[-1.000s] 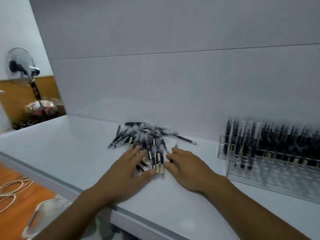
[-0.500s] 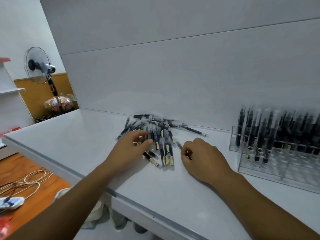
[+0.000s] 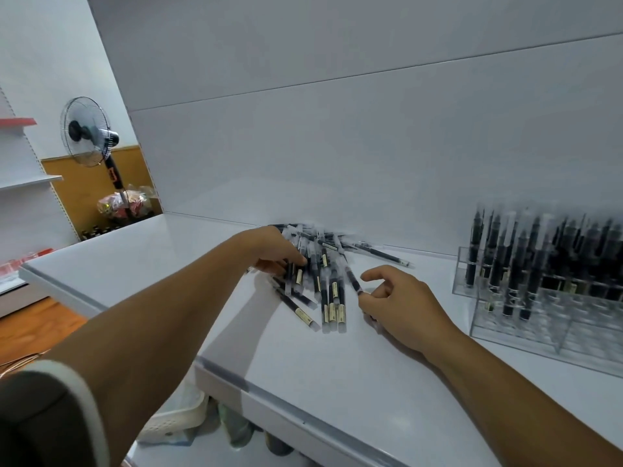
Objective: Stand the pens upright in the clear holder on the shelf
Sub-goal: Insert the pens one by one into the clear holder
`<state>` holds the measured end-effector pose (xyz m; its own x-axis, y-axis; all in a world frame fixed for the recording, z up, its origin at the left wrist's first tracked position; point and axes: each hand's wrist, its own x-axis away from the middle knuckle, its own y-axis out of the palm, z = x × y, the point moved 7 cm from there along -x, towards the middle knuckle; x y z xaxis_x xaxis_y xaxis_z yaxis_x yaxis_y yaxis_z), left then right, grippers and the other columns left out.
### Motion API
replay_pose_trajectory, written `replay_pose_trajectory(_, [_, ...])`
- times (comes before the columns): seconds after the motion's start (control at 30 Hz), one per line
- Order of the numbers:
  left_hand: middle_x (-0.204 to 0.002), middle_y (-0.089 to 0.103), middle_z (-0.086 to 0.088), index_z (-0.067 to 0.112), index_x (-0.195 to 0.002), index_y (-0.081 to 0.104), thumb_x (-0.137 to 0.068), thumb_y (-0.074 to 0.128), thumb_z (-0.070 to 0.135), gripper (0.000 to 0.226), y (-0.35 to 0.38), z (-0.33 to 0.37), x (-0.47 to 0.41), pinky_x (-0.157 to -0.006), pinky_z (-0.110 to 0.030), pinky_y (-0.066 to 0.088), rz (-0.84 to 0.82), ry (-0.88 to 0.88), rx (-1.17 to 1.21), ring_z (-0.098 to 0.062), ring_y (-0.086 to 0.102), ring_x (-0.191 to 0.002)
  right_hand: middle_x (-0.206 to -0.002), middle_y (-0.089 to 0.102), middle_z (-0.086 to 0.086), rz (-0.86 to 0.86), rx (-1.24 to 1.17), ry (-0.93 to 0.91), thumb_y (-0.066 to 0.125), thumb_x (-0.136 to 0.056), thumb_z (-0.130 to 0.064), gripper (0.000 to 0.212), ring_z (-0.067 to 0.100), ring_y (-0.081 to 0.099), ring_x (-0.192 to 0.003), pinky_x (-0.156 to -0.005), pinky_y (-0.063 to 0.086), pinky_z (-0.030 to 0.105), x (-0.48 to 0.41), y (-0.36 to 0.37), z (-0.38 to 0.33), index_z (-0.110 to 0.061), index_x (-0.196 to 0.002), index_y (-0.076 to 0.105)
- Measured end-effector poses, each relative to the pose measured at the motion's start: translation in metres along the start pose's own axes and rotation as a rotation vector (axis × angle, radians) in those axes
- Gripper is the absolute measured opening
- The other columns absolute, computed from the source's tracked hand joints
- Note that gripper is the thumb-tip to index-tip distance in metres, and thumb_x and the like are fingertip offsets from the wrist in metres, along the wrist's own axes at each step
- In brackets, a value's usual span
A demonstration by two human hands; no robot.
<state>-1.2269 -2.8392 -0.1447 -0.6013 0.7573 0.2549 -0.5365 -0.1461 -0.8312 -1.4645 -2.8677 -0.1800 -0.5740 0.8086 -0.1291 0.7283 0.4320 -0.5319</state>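
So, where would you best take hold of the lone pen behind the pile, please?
Pinch the lone pen across its barrel near the right end, coming from above on the holder side: it lies flat on the shelf, and only that end sticks clear of the pile.

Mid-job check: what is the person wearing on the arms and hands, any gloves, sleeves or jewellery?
No gloves: the left hand and right hand are bare, with no ring, watch or band in view. Both forearms are uncovered. The left upper arm has a short dark sleeve edged with a pale trim. The right arm shows no sleeve within the frame.
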Motion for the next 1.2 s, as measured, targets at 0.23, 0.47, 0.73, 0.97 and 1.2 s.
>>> replay_pose_trajectory(0.23, [-0.074, 0.063, -0.004, 0.008, -0.091, 0.062, -0.090, 0.066, 0.026, 0.019, 0.012, 0.008, 0.000, -0.067, -0.023, 0.055, -0.064, -0.025, 0.060, -0.012, 0.062, -0.054, -0.063, 0.070, -0.001, 0.011, -0.078, 0.014, 0.057, -0.089, -0.019, 0.024, 0.009, 0.064, -0.070, -0.077, 0.049, 0.025, -0.001, 0.000, 0.003, -0.025, -0.112, 0.062])
replay_pose_trajectory(0.47, [-0.073, 0.069, -0.006, 0.006, -0.088, 0.066, -0.088, 0.068, 0.019, 0.013, 0.010, -0.001, -0.003, -0.054, -0.020, 0.054, -0.007, -0.015, 0.305, -0.012, 0.061, -0.052, -0.069, 0.072, -0.003, 0.026, -0.084, 0.020, 0.058, -0.090, -0.020, 0.024, 0.003, 0.064, -0.067, -0.070, 0.044, 0.017, -0.004, 0.000, 0.004, -0.023, -0.112, 0.065])
replay_pose_trajectory(0.73, [-0.065, 0.069, -0.003, 0.004, -0.091, 0.069, -0.088, 0.068, 0.018, 0.015, 0.008, -0.002, 0.006, -0.066, -0.024, 0.058, 0.039, 0.119, 0.596, -0.014, 0.065, -0.059, -0.059, 0.065, -0.008, 0.053, -0.170, 0.000, 0.059, -0.088, -0.017, 0.014, 0.002, 0.059, -0.052, -0.055, 0.044, 0.012, -0.003, -0.003, 0.001, -0.027, -0.095, 0.067])
replay_pose_trajectory(0.97, [-0.086, 0.072, -0.009, -0.004, -0.102, 0.066, -0.090, 0.067, 0.025, 0.031, -0.003, 0.023, 0.041, -0.082, -0.032, 0.058, 0.094, 0.372, 0.810, -0.023, 0.070, -0.081, -0.078, 0.064, -0.005, 0.162, -0.328, -0.019, 0.066, -0.085, -0.020, 0.012, 0.009, 0.055, -0.056, -0.049, 0.047, 0.027, 0.006, -0.011, -0.018, -0.030, -0.090, 0.065])
replay_pose_trajectory(1.2, [-0.085, 0.073, -0.004, 0.004, -0.096, 0.068, -0.089, 0.067, 0.025, 0.023, 0.023, 0.072, 0.092, -0.076, -0.034, 0.057, 0.083, 0.601, 0.854, -0.017, 0.068, -0.080, -0.076, 0.067, -0.014, 0.216, -0.147, -0.141, 0.066, -0.086, -0.026, 0.011, 0.001, 0.060, -0.057, -0.064, 0.053, 0.029, 0.027, -0.057, -0.049, -0.033, -0.092, 0.061])
